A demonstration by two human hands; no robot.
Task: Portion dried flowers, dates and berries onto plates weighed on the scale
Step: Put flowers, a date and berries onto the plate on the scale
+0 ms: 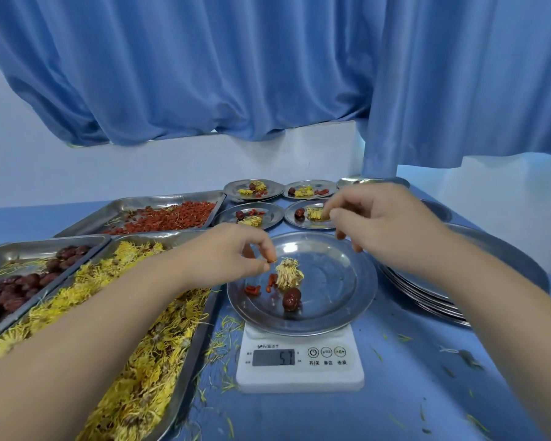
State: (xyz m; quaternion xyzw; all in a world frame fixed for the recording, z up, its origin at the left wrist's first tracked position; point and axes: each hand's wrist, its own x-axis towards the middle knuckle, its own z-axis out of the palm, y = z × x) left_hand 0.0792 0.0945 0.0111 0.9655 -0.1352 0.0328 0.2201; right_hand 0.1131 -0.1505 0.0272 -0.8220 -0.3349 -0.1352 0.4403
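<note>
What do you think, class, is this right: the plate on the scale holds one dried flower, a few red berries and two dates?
Not quite. The head view shows only one date on the plate on the scale, along with one dried flower and a few red berries.

- Nine o'clock of the scale: trays packed edge to edge, no way through low.
- Twelve: filled plates crowd.
- Three: plate stack near.
- Five: bare table, open passage.
</note>
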